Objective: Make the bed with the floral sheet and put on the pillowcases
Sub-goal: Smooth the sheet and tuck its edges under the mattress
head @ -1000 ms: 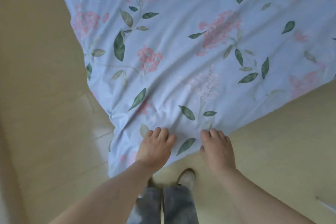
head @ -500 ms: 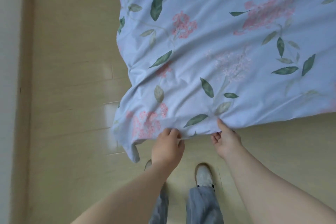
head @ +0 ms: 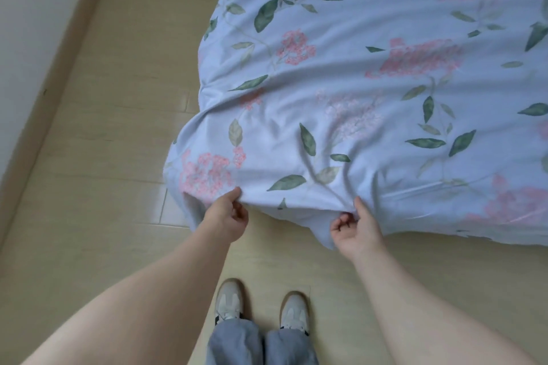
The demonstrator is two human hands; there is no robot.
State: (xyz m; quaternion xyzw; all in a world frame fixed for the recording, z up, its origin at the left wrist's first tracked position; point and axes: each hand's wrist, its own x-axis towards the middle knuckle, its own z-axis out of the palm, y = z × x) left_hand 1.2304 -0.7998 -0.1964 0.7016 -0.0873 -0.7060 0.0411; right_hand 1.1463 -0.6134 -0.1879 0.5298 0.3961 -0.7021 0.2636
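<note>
the left hand (head: 226, 218) pinched the near edge of the floral sheet (head: 355, 92) by its corner. the right hand (head: 357, 225) gripped the same edge further along, fingers curled under the cloth.

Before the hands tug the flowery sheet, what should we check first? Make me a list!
1. Left hand has hold of the sheet's edge: ok, thumb and fingers pinch it.
2. Right hand has hold of the edge: ok, thumb on top, fingers curled beneath.
3. Floral sheet lies smooth: not ok, creases fan out from the held corner.
4. Shoes are off the hanging cloth: ok, bare floor lies between them.
5. Far sides of the sheet are even: cannot tell, they are out of view.
6. Pillowcases are on: cannot tell, no pillows in view.
</note>
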